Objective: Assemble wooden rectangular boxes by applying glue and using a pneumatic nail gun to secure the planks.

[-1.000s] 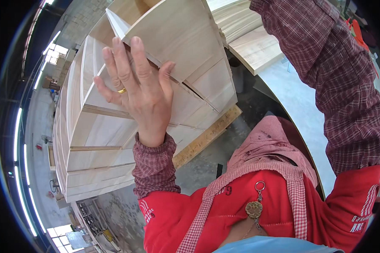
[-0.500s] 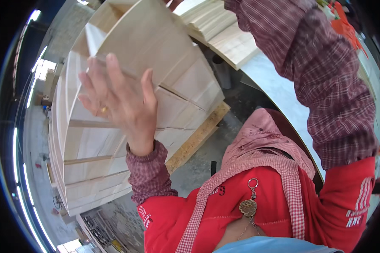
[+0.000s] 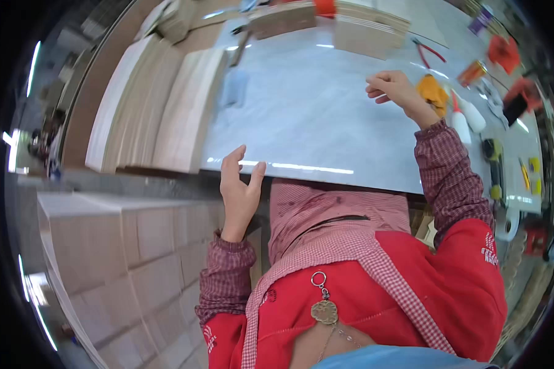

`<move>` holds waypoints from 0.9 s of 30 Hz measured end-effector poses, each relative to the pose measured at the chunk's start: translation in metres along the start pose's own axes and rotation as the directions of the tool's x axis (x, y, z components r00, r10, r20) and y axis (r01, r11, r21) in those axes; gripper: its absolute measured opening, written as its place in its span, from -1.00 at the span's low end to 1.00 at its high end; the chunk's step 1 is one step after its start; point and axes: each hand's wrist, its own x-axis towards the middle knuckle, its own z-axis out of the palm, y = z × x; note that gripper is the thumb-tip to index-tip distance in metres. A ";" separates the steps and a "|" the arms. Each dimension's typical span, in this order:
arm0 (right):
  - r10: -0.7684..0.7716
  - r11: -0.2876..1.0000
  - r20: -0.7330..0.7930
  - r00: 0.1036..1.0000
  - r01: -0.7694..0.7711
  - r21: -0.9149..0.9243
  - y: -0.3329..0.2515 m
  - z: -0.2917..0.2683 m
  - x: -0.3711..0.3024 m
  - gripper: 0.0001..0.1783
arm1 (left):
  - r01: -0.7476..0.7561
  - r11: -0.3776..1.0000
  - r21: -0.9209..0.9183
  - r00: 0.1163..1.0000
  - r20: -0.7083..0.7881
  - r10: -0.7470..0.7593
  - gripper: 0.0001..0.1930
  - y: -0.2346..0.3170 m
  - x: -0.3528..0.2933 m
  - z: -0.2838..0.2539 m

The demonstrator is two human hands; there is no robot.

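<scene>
My left hand (image 3: 240, 195) is raised at the near edge of the pale blue-grey table (image 3: 314, 117), its fingers apart and nothing in them. Close to it on the left stands a row of light wooden boards (image 3: 181, 111), packed on edge. My right hand (image 3: 400, 95) hovers over the right half of the table with loosely curled fingers, and no held thing shows in it. An orange-yellow cloth (image 3: 433, 92) lies just beside that wrist, with white bottles (image 3: 468, 115) a little further right.
Lower left stands a large stack of wooden boxes (image 3: 157, 234). Stacks of boards (image 3: 369, 31) and a wooden block (image 3: 282, 19) sit at the table's far side. Red-handled pliers (image 3: 429, 54), a dark-and-green tool (image 3: 493, 160) and a tape roll (image 3: 509, 222) lie to the right.
The view has swung from the wooden box stack to the table. My left hand has left the boxes for the table's near edge; my right hand, out of sight earlier, now shows above the table.
</scene>
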 end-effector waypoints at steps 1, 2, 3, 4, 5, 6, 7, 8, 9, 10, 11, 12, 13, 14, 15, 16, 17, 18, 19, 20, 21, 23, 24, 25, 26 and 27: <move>0.029 1.000 -0.072 0.997 -0.028 0.007 0.014 -0.021 -0.006 -0.61 | -0.002 0.999 -0.048 0.997 0.070 0.006 -0.51 0.008 0.014 0.024; 0.053 0.998 -0.132 0.990 -0.050 0.024 0.026 -0.033 -0.008 -0.61 | 0.001 0.997 -0.080 0.991 0.136 0.010 -0.51 0.012 0.029 0.042; 0.078 0.997 -0.185 0.980 -0.071 0.044 0.038 -0.043 -0.008 -0.60 | 0.012 0.994 -0.106 0.980 0.199 0.010 -0.51 0.016 0.044 0.061; 0.103 0.994 -0.230 0.968 -0.090 0.064 0.049 -0.051 -0.005 -0.60 | 0.028 0.992 -0.127 0.966 0.258 0.006 -0.50 0.018 0.059 0.078; 0.098 0.994 -0.244 0.965 -0.083 0.072 0.054 -0.060 -0.002 -0.60 | 0.030 0.989 -0.145 0.958 0.287 0.013 -0.48 0.025 0.071 0.092; 0.053 0.999 -0.289 0.956 -0.050 0.020 0.057 -0.065 0.003 -0.60 | 0.036 0.986 -0.161 0.949 0.313 0.017 -0.46 0.031 0.083 0.106; 0.019 0.999 -0.333 0.943 -0.030 -0.027 0.063 -0.066 0.015 -0.59 | 0.027 0.988 -0.154 0.945 0.325 0.025 -0.46 0.034 0.099 0.125; -0.017 0.997 -0.372 0.928 -0.012 -0.076 0.068 -0.067 0.027 -0.59 | 0.016 0.989 -0.147 0.941 0.335 0.035 -0.43 0.038 0.116 0.143; -0.056 0.992 -0.407 0.912 0.004 -0.127 0.072 -0.068 0.040 -0.58 | 0.006 0.990 -0.140 0.938 0.344 0.043 -0.41 0.040 0.133 0.162; -0.054 0.993 -0.409 0.911 0.006 -0.118 0.076 -0.070 0.053 -0.58 | 0.023 0.989 -0.145 0.938 0.345 0.029 -0.38 0.041 0.149 0.180; -0.074 0.987 -0.430 0.900 0.005 -0.159 0.079 -0.071 0.067 -0.56 | 0.040 0.988 -0.150 0.939 0.344 0.015 -0.36 0.040 0.165 0.198; -0.093 0.979 -0.445 0.891 0.001 -0.202 0.083 -0.072 0.079 -0.55 | 0.041 0.989 -0.144 0.938 0.346 0.011 -0.36 0.039 0.180 0.215; -0.115 0.970 -0.461 0.880 -0.002 -0.245 0.085 -0.073 0.090 -0.52 | 0.018 0.993 -0.113 0.946 0.325 0.020 -0.34 0.040 0.196 0.230; -0.139 0.957 -0.475 0.869 -0.005 -0.289 0.086 -0.075 0.100 -0.50 | -0.006 0.997 -0.083 0.953 0.302 0.031 -0.32 0.040 0.209 0.243; -0.137 0.959 -0.473 0.870 -0.004 -0.284 0.088 -0.073 0.108 -0.50 | -0.005 0.997 -0.077 0.953 0.303 0.028 -0.32 0.037 0.219 0.255; -0.131 0.959 -0.466 0.875 -0.008 -0.283 0.089 -0.071 0.115 -0.48 | 0.033 0.994 -0.106 0.958 0.287 -0.001 -0.31 0.034 0.228 0.266; -0.125 0.959 -0.461 0.878 -0.013 -0.285 0.090 -0.070 0.120 -0.47 | 0.070 0.988 -0.138 0.962 0.272 -0.030 -0.31 0.033 0.236 0.278; -0.121 0.958 -0.456 0.882 -0.017 -0.288 0.091 -0.069 0.125 -0.46 | 0.105 0.980 -0.172 0.965 0.256 -0.058 -0.30 0.032 0.243 0.288; -0.120 0.956 -0.450 0.885 -0.020 -0.292 0.090 -0.068 0.130 -0.45 | 0.138 0.968 -0.207 0.967 0.239 -0.087 -0.29 0.030 0.249 0.295; -0.116 0.956 -0.453 0.884 -0.025 -0.293 0.093 -0.067 0.132 -0.45 | 0.139 0.968 -0.210 0.966 0.244 -0.086 -0.29 0.032 0.251 0.302; -0.133 0.960 -0.473 0.871 -0.004 -0.279 0.095 -0.066 0.134 -0.48 | 0.136 0.961 -0.239 0.968 0.240 -0.077 -0.29 0.034 0.251 0.307; -0.171 0.966 -0.511 0.843 0.040 -0.256 0.098 -0.063 0.136 -0.53 | 0.129 0.946 -0.299 0.972 0.227 -0.060 -0.29 0.037 0.250 0.313; -0.190 0.967 -0.529 0.827 0.064 -0.247 0.099 -0.063 0.135 -0.56 | 0.124 0.936 -0.330 0.974 0.220 -0.052 -0.29 0.038 0.249 0.314; -0.185 0.967 -0.527 0.829 0.058 -0.247 0.098 -0.061 0.132 -0.56 | 0.131 0.935 -0.329 0.973 0.224 -0.057 -0.29 0.039 0.247 0.312; -0.172 0.978 -0.542 0.823 0.079 -0.191 0.097 -0.060 0.128 -0.61 | 0.145 0.919 -0.367 0.971 0.233 -0.060 -0.28 0.041 0.245 0.310; -0.159 0.986 -0.556 0.816 0.100 -0.136 0.096 -0.060 0.123 -0.66 | 0.160 0.901 -0.404 0.968 0.242 -0.063 -0.28 0.043 0.242 0.306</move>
